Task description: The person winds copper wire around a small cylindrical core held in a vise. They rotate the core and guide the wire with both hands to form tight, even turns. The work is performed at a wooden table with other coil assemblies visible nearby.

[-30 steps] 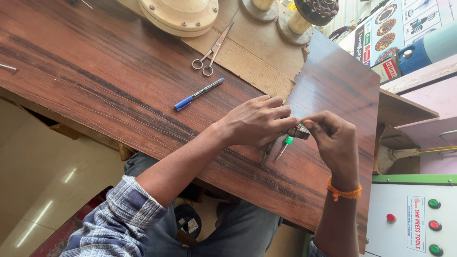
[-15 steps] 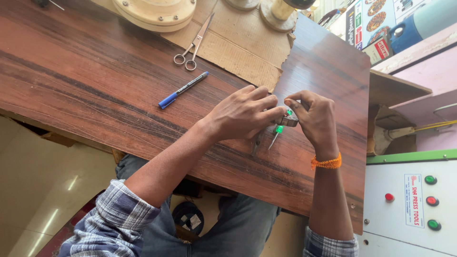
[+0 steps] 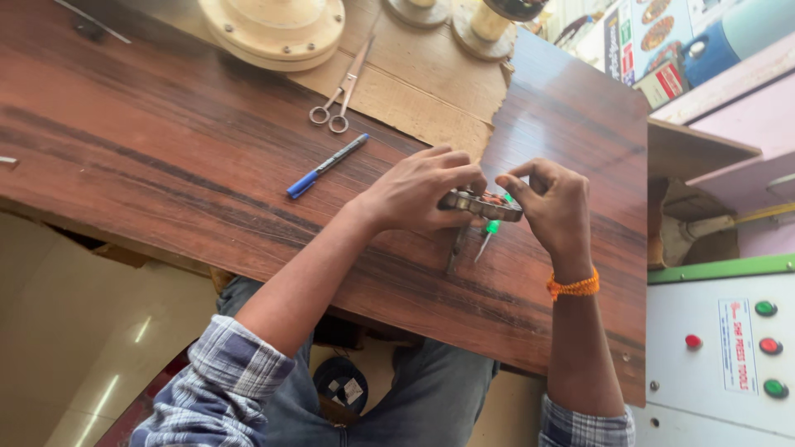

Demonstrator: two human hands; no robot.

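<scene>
Dark wood-grain table point(image 3: 166, 165) fills most of the view, with a white control box point(image 3: 720, 356) carrying coloured buttons off beyond the right hand's side. Well beyond the fingertips lie a sheet of brown cardboard point(image 3: 414, 91) and a round cream base point(image 3: 273, 29), then scissors point(image 3: 339, 95) and a blue pen point(image 3: 327, 165), both apart from the fingers. Left hand point(image 3: 418, 194) and right hand point(image 3: 551, 207) meet over the table, fingers of both clenched on a small metal part point(image 3: 480, 204) held between them. Just under the fingers hangs a green-tipped tool point(image 3: 489, 236); what holds it cannot be told.
</scene>
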